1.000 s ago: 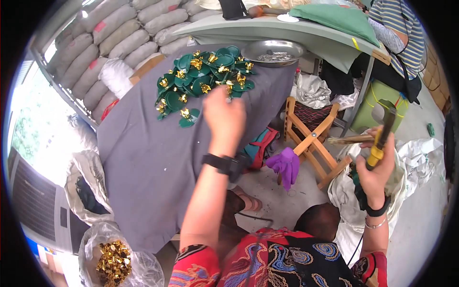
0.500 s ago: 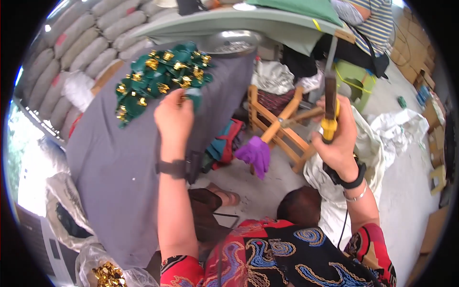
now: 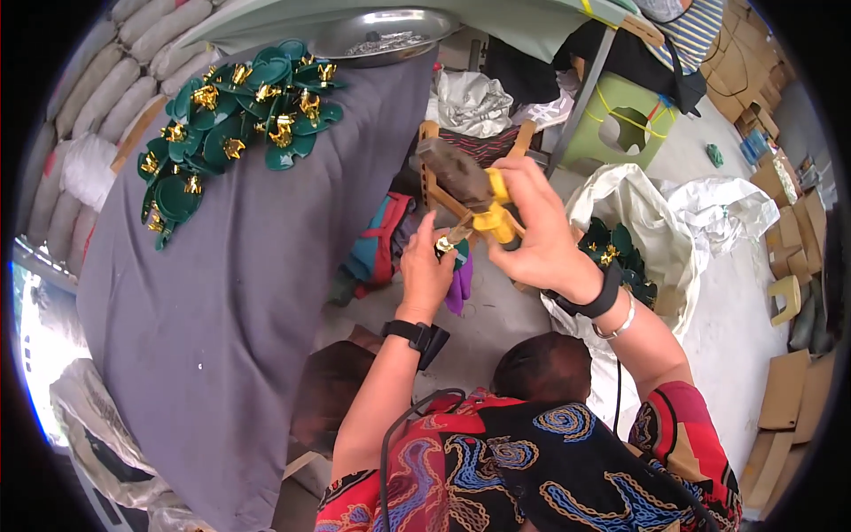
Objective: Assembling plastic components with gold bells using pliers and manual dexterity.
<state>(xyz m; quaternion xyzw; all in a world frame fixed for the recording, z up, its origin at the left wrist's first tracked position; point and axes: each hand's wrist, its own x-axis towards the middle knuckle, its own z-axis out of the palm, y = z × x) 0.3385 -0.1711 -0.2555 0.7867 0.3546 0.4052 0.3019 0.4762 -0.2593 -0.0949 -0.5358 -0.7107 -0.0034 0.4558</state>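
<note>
1. Landmark: the hammer (image 3: pixel 479 199), with a yellow handle and a dark worn head, held at mid-frame above the floor.
2. Right hand (image 3: pixel 541 235): fingers wrapped tight round the hammer's yellow handle. The head points up and to the left of the fist. The palm side is hidden from the camera.
3. Left hand (image 3: pixel 425 266): just below and left of the hammer head, fingertips pinched together on a small gold clip piece (image 3: pixel 443 244). The piece is mostly covered by the fingers, so its shape is hard to make out. A dark green part shows beside it, and I cannot tell whether the two are joined.
4. A purple object (image 3: pixel 458 288) hangs below the left hand, partly hidden behind it, and I cannot identify it.
5. Far left of the hammer: a worktop draped in grey cloth (image 3: pixel 230 293). Its lower end is cut off at the frame edge.
6. Up and left of the hammer, on the cloth: a heap of green plastic pieces with gold clips (image 3: pixel 235 120), overlapping one another, so no count is possible.
7. Above the hammer: a round metal tray (image 3: pixel 390 35) holding small metallic bits too small to resolve. Its top rim is cropped.
8. Right of the hammer: a white sack (image 3: pixel 674 222), open, with more green and gold pieces inside, partly hidden by the right forearm.
9. Behind the hammer: a wooden frame (image 3: pixel 434 173), mostly blocked by both hands.
</note>
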